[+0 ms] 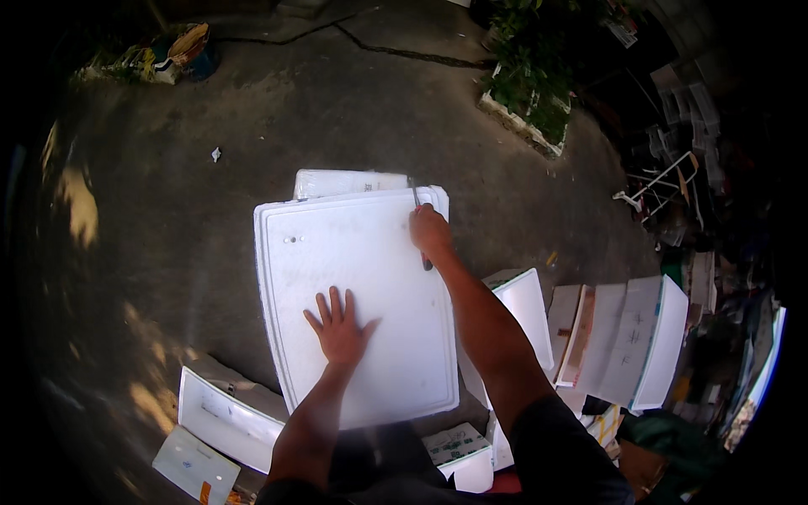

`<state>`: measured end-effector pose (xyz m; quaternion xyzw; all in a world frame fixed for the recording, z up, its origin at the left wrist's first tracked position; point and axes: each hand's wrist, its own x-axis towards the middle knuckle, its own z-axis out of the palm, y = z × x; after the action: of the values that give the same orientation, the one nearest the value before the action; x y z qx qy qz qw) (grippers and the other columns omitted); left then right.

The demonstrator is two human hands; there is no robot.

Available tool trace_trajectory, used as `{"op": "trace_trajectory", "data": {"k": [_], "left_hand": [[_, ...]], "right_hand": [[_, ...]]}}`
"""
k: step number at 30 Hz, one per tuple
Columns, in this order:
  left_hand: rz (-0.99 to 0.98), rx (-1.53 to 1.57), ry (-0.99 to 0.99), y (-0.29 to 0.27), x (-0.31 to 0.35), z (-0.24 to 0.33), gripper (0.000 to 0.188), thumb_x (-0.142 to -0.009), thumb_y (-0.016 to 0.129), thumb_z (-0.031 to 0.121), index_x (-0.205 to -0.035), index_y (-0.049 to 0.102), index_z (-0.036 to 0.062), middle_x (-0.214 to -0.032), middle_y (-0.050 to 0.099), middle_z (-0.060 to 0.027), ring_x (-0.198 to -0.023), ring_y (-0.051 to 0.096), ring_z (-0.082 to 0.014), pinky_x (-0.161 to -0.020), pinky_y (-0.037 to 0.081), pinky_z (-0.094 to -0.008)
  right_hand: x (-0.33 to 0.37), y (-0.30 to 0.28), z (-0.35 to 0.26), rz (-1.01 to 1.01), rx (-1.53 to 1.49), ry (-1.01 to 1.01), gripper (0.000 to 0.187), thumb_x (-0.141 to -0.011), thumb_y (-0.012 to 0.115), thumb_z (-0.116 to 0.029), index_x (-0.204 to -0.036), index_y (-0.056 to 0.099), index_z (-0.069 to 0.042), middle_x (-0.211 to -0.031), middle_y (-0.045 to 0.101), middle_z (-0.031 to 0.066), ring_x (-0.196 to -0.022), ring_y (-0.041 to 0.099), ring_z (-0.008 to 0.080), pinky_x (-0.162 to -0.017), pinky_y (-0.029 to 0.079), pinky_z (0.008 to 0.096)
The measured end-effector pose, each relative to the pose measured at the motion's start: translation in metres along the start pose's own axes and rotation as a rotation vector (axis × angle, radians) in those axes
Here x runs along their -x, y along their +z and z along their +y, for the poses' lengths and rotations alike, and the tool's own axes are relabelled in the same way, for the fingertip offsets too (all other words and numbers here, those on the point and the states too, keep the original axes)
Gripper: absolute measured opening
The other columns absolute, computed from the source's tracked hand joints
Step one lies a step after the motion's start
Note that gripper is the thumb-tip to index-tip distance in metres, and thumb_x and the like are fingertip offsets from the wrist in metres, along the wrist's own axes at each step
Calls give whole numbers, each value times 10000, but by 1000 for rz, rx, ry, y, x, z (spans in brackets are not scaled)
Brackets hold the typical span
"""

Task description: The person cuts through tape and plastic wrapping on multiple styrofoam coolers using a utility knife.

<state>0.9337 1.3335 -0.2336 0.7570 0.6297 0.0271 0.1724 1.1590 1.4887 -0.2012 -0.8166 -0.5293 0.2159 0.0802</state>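
A large white foam lid (pixel 370 337) with a grooved rim lies before me. My left hand (pixel 341 337) rests flat on it, left of its middle, fingers spread. Near the lid's far right corner, my right hand (pixel 430 229) is closed round the handle of a knife (pixel 415 197). Its handle is red and black. The thin grey blade points away from me, over the lid's far edge; whether it cuts into the foam I cannot tell. Past that edge a white block in clear wrapping (pixel 341 183) sticks out, its rest hidden under the lid.
White foam boxes (pixel 627 341) stand at the right, with another open box (pixel 227 421) at the lower left. Farther off are a planter with green leaves (pixel 530 118), a white metal frame (pixel 665 189) and a blue bucket (pixel 200 63). Cracks run across the grey concrete ground (pixel 168 227).
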Motion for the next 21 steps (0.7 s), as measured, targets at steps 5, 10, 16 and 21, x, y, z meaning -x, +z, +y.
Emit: {"op": "trace_trajectory", "data": {"k": [5, 10, 16, 21], "left_hand": [[29, 7, 13, 3, 1, 0, 848, -788, 600, 618, -1409, 373, 86, -1493, 263, -195, -1407, 122, -418, -1088, 6, -636], [37, -18, 22, 3, 2, 3, 849, -790, 592, 626, -1407, 375, 84, -1493, 263, -194, -1405, 128, -418, -1084, 22, -645], [35, -32, 21, 1, 4, -2, 847, -794, 589, 622, -1411, 371, 84, -1493, 267, -189, -1402, 147, -415, -1078, 50, -653], [5, -44, 12, 1, 3, 3, 830, -812, 545, 640, -1422, 355, 110, -1516, 233, -166, -1412, 136, -397, -1067, 55, -670]], "right_hand": [[-20, 8, 3, -116, 88, 95, 350, -864, 552, -295, -1042, 513, 5, -1006, 652, 184, -965, 632, 327, -771, 523, 427], [-22, 19, 24, -163, 171, -27, 299, -880, 511, -232, -1017, 550, 32, -912, 657, 217, -892, 651, 346, -748, 526, 436], [42, 3, 13, -378, 362, -137, 201, -859, 513, -137, -959, 579, 25, -929, 631, 194, -899, 649, 320, -740, 533, 402], [99, 32, 49, -225, 327, -174, 182, -864, 522, -133, -939, 530, 32, -827, 645, 198, -827, 670, 335, -675, 548, 410]]}}
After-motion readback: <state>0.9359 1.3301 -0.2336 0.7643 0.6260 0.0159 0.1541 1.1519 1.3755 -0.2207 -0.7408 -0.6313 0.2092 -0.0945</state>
